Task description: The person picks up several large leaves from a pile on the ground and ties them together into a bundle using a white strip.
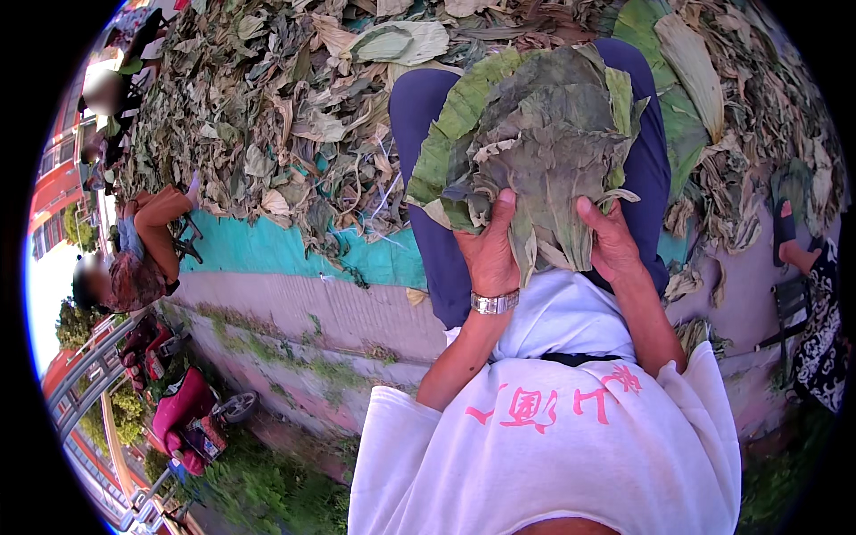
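A layered bundle of large dried leaves (545, 147) rests over my lap, held by its lower edge. Its middle is dull grey-green, while a greener leaf (445, 157) sticks out at its left side. My left hand (491, 251) grips the lower left of the bundle with the thumb on top; a metal-band watch is on that wrist. On the lower right, my right hand (608, 237) pinches the bundle, also thumb uppermost. The fingers beneath the leaves are hidden. Between my hands, ragged leaf ends hang toward my waist.
Loose dried leaves (254, 120) spread widely around my knees, over a teal sheet (301, 251). Large flat leaves (679, 87) lie by my right knee. A person (137, 267) sits at left, another person (822, 314) at far right. A motorcycle (200, 414) stands below the ledge.
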`<act>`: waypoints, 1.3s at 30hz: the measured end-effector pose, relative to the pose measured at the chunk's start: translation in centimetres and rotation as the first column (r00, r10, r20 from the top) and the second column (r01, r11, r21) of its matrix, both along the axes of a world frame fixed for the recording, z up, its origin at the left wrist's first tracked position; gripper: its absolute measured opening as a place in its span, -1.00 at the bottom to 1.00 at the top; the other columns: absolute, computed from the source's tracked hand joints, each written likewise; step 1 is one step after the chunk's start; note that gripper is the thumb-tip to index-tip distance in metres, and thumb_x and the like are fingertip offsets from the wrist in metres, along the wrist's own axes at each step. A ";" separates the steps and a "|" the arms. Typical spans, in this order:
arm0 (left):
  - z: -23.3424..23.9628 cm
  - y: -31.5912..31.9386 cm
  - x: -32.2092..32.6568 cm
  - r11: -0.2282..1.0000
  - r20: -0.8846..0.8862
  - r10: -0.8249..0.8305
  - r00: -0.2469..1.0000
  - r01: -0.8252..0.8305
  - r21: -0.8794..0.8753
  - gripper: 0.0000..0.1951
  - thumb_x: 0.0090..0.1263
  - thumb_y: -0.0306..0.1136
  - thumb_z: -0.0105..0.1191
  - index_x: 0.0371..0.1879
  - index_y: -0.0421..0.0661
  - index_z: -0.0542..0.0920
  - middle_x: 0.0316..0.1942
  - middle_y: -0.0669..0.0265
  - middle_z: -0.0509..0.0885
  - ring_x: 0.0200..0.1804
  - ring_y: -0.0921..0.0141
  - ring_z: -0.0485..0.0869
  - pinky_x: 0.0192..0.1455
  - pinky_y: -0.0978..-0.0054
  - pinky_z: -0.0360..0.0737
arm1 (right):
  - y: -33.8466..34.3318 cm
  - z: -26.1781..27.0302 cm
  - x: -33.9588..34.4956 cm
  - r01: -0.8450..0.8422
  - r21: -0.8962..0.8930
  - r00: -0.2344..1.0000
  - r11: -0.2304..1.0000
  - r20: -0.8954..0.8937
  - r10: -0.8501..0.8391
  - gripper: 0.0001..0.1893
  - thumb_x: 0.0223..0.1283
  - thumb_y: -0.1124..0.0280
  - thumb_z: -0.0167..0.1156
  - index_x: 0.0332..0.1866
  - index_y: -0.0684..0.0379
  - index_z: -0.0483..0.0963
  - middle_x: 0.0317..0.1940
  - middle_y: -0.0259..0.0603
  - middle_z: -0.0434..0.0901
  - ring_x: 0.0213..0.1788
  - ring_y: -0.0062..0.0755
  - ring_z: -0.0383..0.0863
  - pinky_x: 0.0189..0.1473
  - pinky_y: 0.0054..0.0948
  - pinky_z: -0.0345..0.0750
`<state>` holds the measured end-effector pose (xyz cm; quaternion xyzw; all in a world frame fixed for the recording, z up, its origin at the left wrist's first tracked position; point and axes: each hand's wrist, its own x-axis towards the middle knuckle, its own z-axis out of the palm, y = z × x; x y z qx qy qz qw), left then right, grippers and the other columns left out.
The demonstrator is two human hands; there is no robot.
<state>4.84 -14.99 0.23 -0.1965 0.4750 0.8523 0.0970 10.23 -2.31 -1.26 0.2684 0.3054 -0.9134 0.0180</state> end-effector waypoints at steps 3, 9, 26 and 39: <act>-0.1 0.1 0.2 1.000 -0.003 -0.022 1.000 0.022 0.005 -0.43 0.11 -0.55 0.20 0.14 -0.12 0.30 0.09 0.29 0.41 0.07 0.38 0.43 0.11 0.41 0.38 | 0.1 0.1 -0.3 -0.008 -0.012 1.000 1.000 0.004 0.008 -0.52 0.13 0.39 0.16 0.16 0.21 0.23 0.01 -0.25 0.44 0.00 -0.44 0.49 0.02 -0.42 0.46; -0.4 0.5 0.3 0.997 0.054 -0.006 0.999 0.002 0.073 -0.42 0.12 -0.65 0.14 0.15 -0.11 0.28 0.08 0.33 0.40 0.06 0.43 0.40 0.10 0.47 0.38 | -0.8 0.2 -0.6 0.151 0.035 0.987 0.988 0.056 -0.153 -0.68 0.13 0.39 0.16 -0.02 0.27 0.39 -0.18 -0.27 0.55 -0.20 -0.55 0.57 -0.16 -0.52 0.52; -0.9 0.5 0.3 0.987 -0.021 -0.128 0.992 0.129 0.091 -0.45 0.21 -0.53 0.09 0.19 -0.12 0.22 0.15 0.27 0.35 0.12 0.34 0.39 0.16 0.38 0.36 | 0.1 -0.7 0.2 0.087 0.089 0.996 0.992 -0.019 -0.086 -0.60 0.16 0.41 0.12 0.12 0.21 0.28 -0.06 -0.28 0.48 -0.08 -0.50 0.53 -0.05 -0.47 0.50; -0.6 0.3 0.4 0.993 0.047 -0.098 0.994 0.095 0.071 -0.52 0.11 -0.56 0.19 0.05 -0.18 0.37 0.01 0.32 0.49 0.00 0.45 0.47 0.07 0.50 0.39 | -0.1 -0.7 0.2 0.095 0.127 0.995 0.987 0.023 -0.098 -0.69 0.18 0.36 0.11 0.00 0.23 0.40 -0.15 -0.29 0.55 -0.16 -0.56 0.56 -0.12 -0.52 0.51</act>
